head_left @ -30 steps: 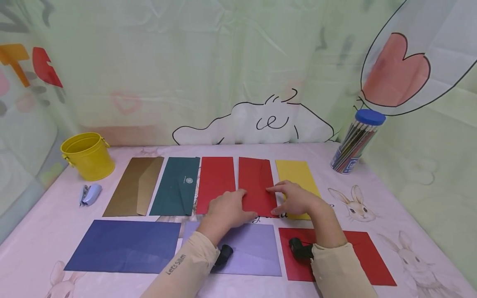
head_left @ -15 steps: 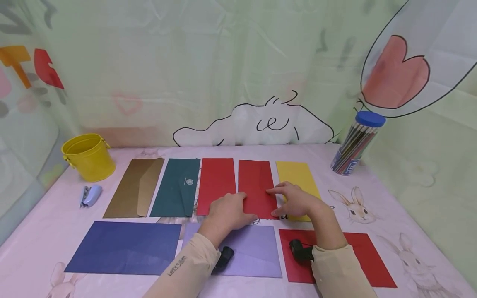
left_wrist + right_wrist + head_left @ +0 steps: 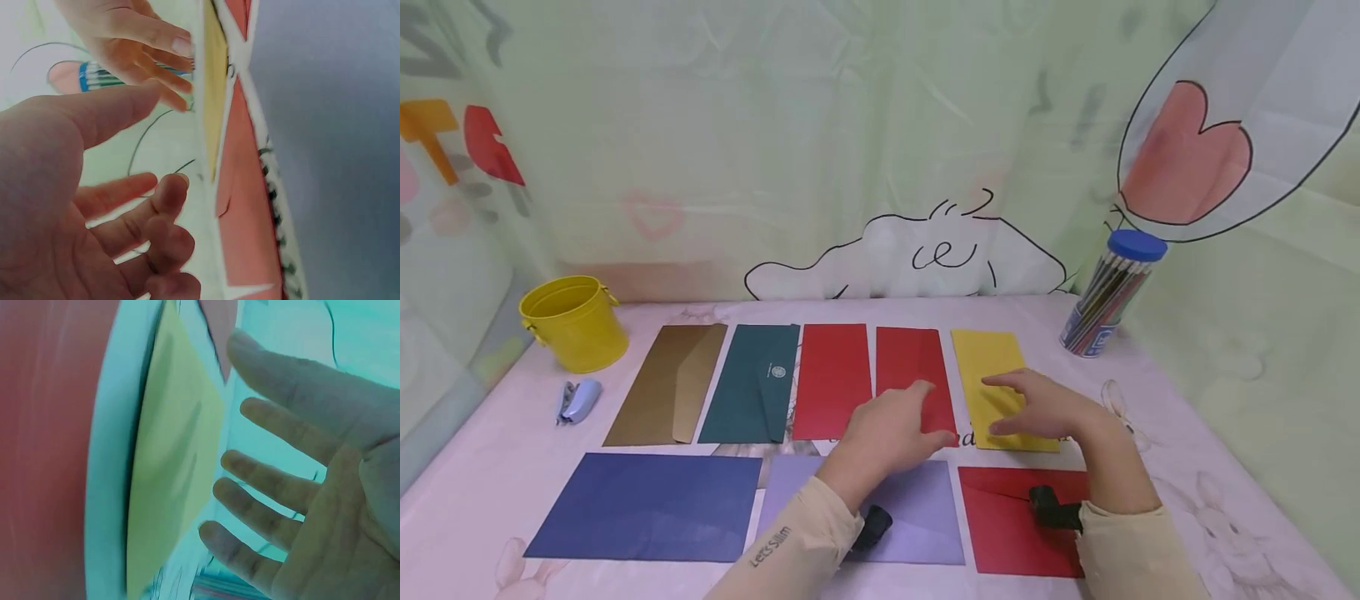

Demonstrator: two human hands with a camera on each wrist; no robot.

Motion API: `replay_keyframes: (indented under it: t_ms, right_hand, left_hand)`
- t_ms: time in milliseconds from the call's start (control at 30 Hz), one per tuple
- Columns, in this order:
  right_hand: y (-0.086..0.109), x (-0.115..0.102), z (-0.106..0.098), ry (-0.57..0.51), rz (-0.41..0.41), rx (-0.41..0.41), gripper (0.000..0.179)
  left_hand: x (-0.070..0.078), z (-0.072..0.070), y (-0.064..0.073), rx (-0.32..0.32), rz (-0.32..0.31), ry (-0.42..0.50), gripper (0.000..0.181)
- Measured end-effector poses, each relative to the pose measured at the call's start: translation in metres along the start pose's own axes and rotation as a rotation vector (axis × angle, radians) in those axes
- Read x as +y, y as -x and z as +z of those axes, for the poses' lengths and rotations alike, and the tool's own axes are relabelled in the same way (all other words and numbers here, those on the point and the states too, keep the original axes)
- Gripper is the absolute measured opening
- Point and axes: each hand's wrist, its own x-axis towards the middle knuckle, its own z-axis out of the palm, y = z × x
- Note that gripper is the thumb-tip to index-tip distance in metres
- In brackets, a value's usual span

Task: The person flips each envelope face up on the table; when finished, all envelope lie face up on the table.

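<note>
My left hand (image 3: 891,429) hovers over the near end of the right-hand upright red envelope (image 3: 912,358), fingers loosely bent and holding nothing, as its open palm in the left wrist view shows. My right hand (image 3: 1037,408) is over the yellow envelope (image 3: 988,358), thumb and fingers spread apart. In the right wrist view the yellow envelope (image 3: 172,462) lies just beyond its fingertips, and nothing is in the palm. Left of these, in the back row, lie another red envelope (image 3: 833,375), a dark green envelope (image 3: 748,383) and a brown envelope (image 3: 658,387).
A front row has a navy blue envelope (image 3: 647,508), a lilac envelope (image 3: 917,521) and a wide red envelope (image 3: 1015,533), partly under the arms. A yellow bucket (image 3: 583,333) and a light blue stapler (image 3: 580,400) stand left; a jar of pencils (image 3: 1108,300) stands back right.
Both hands have moved right, away from the sides of the upright red envelope. The right hand is now over the yellow one. The view has tilted slightly upward.
</note>
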Motion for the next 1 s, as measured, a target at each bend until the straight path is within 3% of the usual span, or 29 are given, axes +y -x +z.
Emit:
replay_keyframes:
  t_ms: [267, 500, 767, 1000]
  right_hand:
    - [0.009, 0.037, -0.010, -0.023, 0.077, 0.001, 0.080]
    - [0.006, 0.045, -0.013, -0.046, 0.115, -0.010, 0.083]
    - [0.006, 0.045, -0.011, -0.062, 0.183, -0.004, 0.079]
    - [0.006, 0.043, -0.010, -0.057, 0.189, 0.029, 0.073]
  left_hand:
    - [0.030, 0.022, -0.022, -0.048, 0.102, -0.139, 0.068]
    - [0.053, 0.041, -0.036, -0.048, 0.176, -0.287, 0.061]
    - [0.065, 0.051, -0.043, -0.099, 0.164, -0.431, 0.054]
    - [0.070, 0.050, -0.048, -0.070, 0.180, -0.513, 0.041]
